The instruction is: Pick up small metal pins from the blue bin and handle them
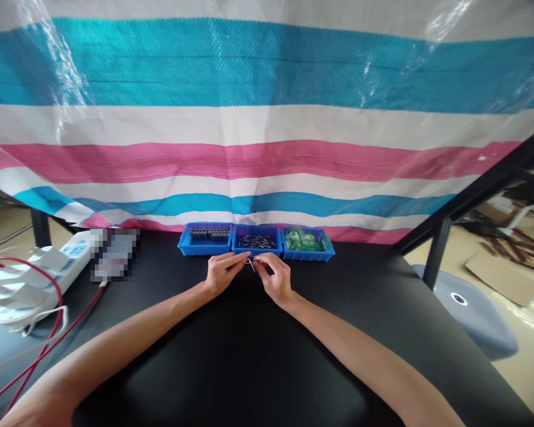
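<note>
Head view: both forearms reach forward over a black table (258, 367) and the two hands meet near its far edge. The left hand (222, 271) is drawn into a narrow pinch, thumb and forefinger pointing toward the other hand and the remaining fingers curled under. The right hand (273, 277) is pinched the same way, its knuckles raised and its fingertips turned toward the left hand. Between the two pinches sits a small metal pin (251, 264), thin and slanted, with both sets of fingertips closed on it from either side; it is too small to make out further. Just beyond the hands stands a row of three blue bins, touching side by side. The middle bin (257, 248), straight ahead of the fingertips, holds loose metal pins; the left bin (204, 246), beyond the left hand, holds dark cylindrical parts set in rows; the right bin (309, 255), beyond the right hand, holds green pieces. Well off to the left of the left hand lies a white power strip (71, 255), with a red cable (48, 320) looping near it. Behind the bins hangs a striped tarp (267, 118) in blue, white and pink. Far to the right of the right hand, off the table, stands a grey stool (476, 314).
</note>
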A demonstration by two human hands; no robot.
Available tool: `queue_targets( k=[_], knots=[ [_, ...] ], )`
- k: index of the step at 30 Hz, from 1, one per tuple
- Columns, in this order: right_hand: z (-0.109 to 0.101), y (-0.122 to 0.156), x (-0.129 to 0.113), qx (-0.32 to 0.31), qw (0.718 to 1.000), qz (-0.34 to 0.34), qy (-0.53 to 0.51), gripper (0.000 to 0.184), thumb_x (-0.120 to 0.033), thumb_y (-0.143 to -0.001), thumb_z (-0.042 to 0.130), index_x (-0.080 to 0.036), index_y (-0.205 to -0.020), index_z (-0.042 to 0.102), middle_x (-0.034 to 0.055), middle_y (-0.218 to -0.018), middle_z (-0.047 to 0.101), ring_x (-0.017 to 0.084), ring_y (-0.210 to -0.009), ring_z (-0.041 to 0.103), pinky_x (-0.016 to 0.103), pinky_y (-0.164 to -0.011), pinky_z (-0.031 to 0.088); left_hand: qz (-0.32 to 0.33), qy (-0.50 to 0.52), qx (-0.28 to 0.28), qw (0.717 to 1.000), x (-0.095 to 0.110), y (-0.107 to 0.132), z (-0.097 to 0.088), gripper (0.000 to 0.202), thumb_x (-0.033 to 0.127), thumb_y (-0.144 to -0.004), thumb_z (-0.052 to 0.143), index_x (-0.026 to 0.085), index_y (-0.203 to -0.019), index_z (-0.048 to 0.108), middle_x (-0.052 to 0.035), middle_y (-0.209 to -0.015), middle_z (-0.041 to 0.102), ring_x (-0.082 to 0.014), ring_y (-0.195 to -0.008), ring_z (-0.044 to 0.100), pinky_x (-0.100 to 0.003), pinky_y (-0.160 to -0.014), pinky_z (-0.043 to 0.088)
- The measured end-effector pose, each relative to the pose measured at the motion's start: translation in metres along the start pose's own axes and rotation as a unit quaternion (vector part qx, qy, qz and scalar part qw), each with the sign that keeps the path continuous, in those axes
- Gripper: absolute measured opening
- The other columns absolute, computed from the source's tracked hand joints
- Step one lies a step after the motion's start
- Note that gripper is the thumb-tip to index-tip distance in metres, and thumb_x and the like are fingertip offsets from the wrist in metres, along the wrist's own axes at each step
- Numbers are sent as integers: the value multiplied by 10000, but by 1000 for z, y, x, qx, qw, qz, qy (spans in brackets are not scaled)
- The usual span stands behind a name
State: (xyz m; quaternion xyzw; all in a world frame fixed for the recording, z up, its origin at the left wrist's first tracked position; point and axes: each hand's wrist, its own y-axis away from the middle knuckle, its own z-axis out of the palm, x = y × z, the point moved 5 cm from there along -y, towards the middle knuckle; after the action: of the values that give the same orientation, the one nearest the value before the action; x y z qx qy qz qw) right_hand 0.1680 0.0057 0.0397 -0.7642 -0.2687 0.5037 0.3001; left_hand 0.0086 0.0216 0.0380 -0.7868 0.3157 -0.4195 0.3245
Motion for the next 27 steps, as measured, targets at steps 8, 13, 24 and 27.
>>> queue_targets(
  k=[8, 13, 24, 27],
  knots=[
    [-1, 0, -1, 11, 1000, 5, 1, 113, -157, -876, 562, -202, -935, 647, 45, -867, 668, 158, -800, 642, 281, -733, 541, 14, -9, 2, 1000, 6, -3, -2, 199, 189, -852, 605, 175, -1023, 706, 22, -584, 578, -52, -483, 484, -164, -506, 418],
    [-3, -1, -2, 23, 1000, 7, 8, 111, -164, -880, 554, -201, -932, 645, 49, -868, 671, 161, -791, 644, 279, -709, 539, 9, -8, 2, 1000, 4, -2, -1, 201, 193, -851, 607, 173, -1027, 704, 21, -585, 576, -52, -485, 482, -164, -503, 413],
    [-3, -1, -3, 23, 1000, 12, 10, 106, -163, -882, 545, -198, -917, 638, 43, -845, 672, 154, -748, 634, 270, -667, 522, 15, -9, 3, 1000, 4, -2, -1, 195, 190, -845, 616, 175, -1018, 706, 19, -588, 590, -53, -485, 489, -167, -502, 416],
    [-3, -1, -3, 19, 1000, 14, 17, 101, -166, -880, 546, -199, -909, 638, 38, -825, 673, 150, -718, 627, 267, -651, 516, 16, -8, 2, 1000, 4, -1, 0, 197, 185, -843, 619, 175, -1021, 704, 17, -598, 598, -52, -488, 491, -167, -504, 419]
  ],
)
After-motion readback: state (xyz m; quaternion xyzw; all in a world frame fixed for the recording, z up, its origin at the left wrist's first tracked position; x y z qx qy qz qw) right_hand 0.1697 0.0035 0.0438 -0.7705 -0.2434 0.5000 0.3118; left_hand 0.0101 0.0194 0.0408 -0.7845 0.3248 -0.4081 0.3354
